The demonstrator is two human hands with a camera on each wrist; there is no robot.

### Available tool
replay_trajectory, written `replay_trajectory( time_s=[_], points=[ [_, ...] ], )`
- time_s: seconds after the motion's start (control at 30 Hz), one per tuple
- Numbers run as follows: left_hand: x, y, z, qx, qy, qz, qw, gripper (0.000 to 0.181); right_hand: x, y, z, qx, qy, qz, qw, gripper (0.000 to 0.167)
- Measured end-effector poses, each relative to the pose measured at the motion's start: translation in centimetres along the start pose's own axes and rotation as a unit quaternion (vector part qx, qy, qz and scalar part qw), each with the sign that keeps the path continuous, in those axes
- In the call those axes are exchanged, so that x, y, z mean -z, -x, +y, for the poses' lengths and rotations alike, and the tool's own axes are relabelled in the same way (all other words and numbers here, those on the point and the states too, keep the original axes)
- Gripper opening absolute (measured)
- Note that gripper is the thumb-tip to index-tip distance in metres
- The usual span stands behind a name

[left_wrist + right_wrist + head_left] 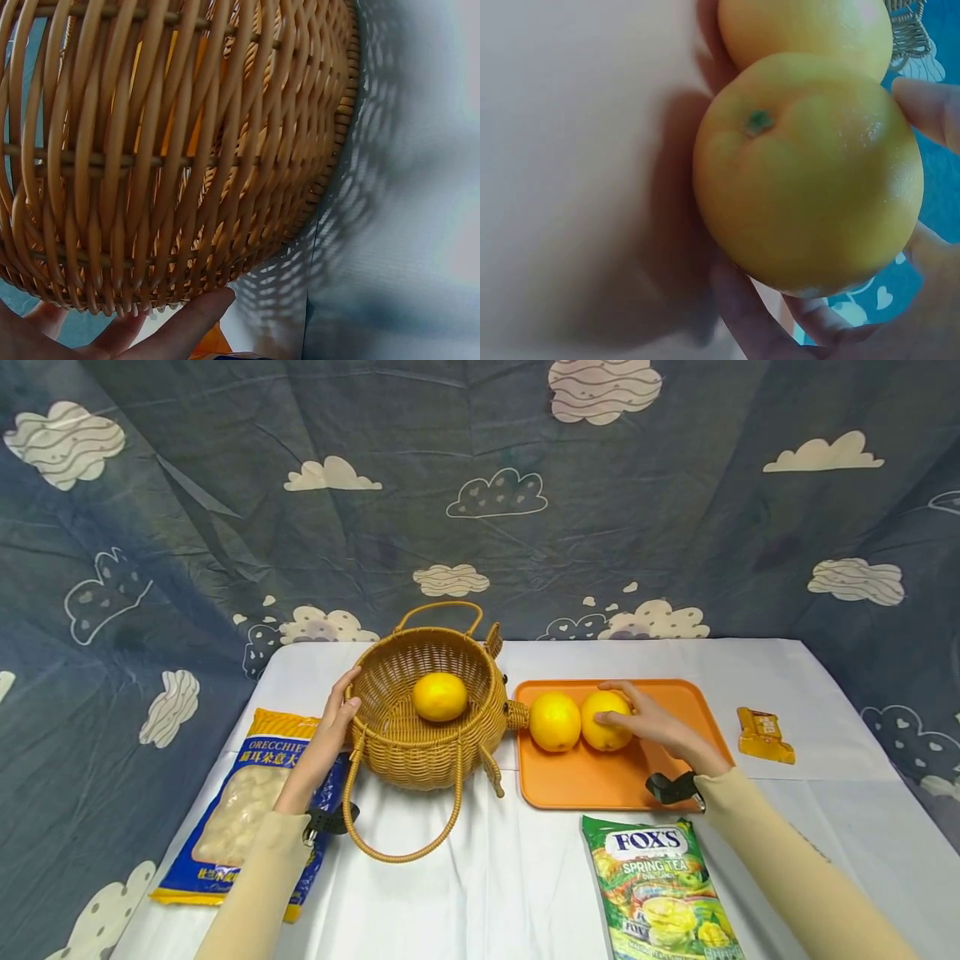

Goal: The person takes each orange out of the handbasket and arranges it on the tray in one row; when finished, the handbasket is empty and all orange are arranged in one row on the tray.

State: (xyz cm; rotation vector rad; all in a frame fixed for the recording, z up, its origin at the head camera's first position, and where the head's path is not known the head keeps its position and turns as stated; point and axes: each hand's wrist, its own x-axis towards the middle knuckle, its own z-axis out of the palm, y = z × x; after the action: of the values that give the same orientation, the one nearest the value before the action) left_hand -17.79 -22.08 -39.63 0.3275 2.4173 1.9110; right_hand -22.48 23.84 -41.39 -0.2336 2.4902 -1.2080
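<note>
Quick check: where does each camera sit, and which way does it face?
Head: on the head, facing forward and down at the basket and tray; left hand and right hand show.
Left wrist: on that wrist, facing the basket's woven side; left hand partly shows.
Right wrist: on that wrist, facing an orange close up; right hand partly shows.
Head and left wrist share the basket.

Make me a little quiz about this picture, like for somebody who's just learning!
1. How many yellow fruits are on the orange tray?
2. True or false: the right fingers hold whichever of those is nearer the wicker basket.
3. Which do the left fingers touch: A) the green candy bag, B) the wicker basket, C) the orange tray?

Key:
1. Two.
2. False; they hold the farther one.
3. B.
</note>
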Motion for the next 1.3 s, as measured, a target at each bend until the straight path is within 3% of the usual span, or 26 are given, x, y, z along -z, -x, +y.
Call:
replay_trajectory(
  time_s=[0.17,0.4,0.5,0.77,0.97,1.03,1.17,1.3],
  points=[
    [-0.1,0.2,0.7,0.002,0.0,0.0,1.0,0.056,0.1,0.0,0.0,0.003,0.007,-0.007,0.9999,0.07],
    [0.3,-0.6,-1.8,-0.002,0.006,0.003,1.0,0.056,0.4,0.1,0.2,0.016,0.021,-0.009,0.9996,0.07],
    [0.4,-0.7,-2.3,-0.007,0.006,0.005,0.9999,0.055,0.6,0.1,0.1,0.013,0.029,-0.01,0.9994,0.072],
    [0.4,-0.7,-1.8,-0.006,0.009,0.002,0.9999,0.056,1.5,-0.2,-1.4,0.022,0.007,0.008,0.9997,0.069],
    [0.3,-0.5,-1.5,0.0,0.013,-0.001,0.9999,0.056,2.4,-1.9,-5.2,0.091,-0.036,0.012,0.9951,0.062],
    [0.5,-0.7,-2.5,0.002,0.015,0.002,0.9999,0.056,2.3,-2.7,-7.1,0.116,-0.055,0.004,0.9918,0.059],
    [0.5,-0.7,-2.4,0.003,0.015,0.004,0.9999,0.055,1.2,-4.7,-11.2,0.171,-0.091,-0.031,0.9805,0.052],
    [0.2,-0.5,-1.1,0.0,0.011,0.003,0.9999,0.056,-0.6,-6.7,-15.1,0.22,-0.115,-0.085,0.965,0.048]
  ],
)
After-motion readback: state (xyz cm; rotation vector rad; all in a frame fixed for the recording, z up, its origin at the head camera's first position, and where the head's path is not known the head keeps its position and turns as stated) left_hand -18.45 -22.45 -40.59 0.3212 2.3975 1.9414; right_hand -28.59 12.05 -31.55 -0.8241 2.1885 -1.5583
